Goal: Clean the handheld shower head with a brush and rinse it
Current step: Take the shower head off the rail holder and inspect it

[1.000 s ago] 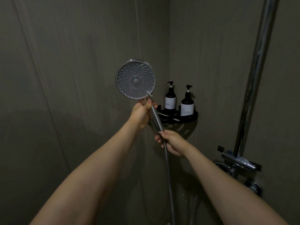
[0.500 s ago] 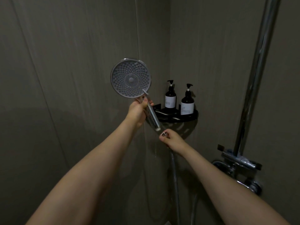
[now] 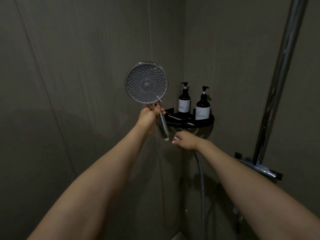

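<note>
The round handheld shower head (image 3: 146, 82) faces me, its nozzle plate held up in front of the wall corner. My left hand (image 3: 149, 117) grips its chrome handle just under the head. The handle's lower end hangs free, detached from the hose. My right hand (image 3: 185, 140) holds the metal end fitting of the shower hose (image 3: 201, 181), a little right of and below the handle's end. The hose drops down from that hand. No brush is in view.
A black corner shelf (image 3: 204, 122) carries two dark pump bottles (image 3: 184, 99) (image 3: 203, 105) just behind my right hand. A chrome riser pipe (image 3: 278, 70) runs up the right wall, with the mixer valve (image 3: 259, 168) at its foot. Grey walls meet at the corner.
The hose has come off the handle: my right hand drew its end fitting away to the right, and my left hand carried the shower head slightly left.
</note>
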The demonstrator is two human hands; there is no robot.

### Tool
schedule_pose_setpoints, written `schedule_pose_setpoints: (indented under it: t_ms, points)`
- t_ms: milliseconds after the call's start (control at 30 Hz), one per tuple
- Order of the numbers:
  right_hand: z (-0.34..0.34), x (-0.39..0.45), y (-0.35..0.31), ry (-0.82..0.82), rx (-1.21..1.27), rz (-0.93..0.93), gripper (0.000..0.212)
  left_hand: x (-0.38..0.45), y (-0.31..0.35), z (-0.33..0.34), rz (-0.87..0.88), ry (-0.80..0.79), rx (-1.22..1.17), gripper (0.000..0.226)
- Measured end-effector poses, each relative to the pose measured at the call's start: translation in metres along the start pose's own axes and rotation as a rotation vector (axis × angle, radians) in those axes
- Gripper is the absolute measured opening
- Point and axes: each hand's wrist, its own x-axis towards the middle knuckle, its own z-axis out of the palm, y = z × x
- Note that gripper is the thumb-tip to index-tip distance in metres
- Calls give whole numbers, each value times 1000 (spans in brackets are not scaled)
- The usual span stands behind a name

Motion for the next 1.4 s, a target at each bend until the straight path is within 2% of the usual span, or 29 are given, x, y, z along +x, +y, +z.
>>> schedule_pose_setpoints:
  t_ms: [233,333,533,667,833,1033,1300,1400]
  points:
    - [-5,0,-5,-19,-23,21,37,0,-1,-3,2,22,-2,24]
    - [-11,1,-8,46,31,1,37,0,-2,-4,10,30,-9,23]
    - [11,-5,7,-78,0,85,37,-2,-11,-6,-28,50,5,22]
    - [-3,-1,4,24,121,63,38,1,-6,-1,-24,48,-42,22]
    - [0,-1,9,127,146,53,39,1,-9,2,-42,51,-87,21]
    - [1,-4,19,159,227,63,36,0,-20,-10,-21,19,95,22]
    - [-6,-12,29,183,503,67,27,-5,-21,7,-59,-87,-1,24]
    - [-8,-18,34,225,565,65,31,-9,-27,12,-68,-127,3,23]
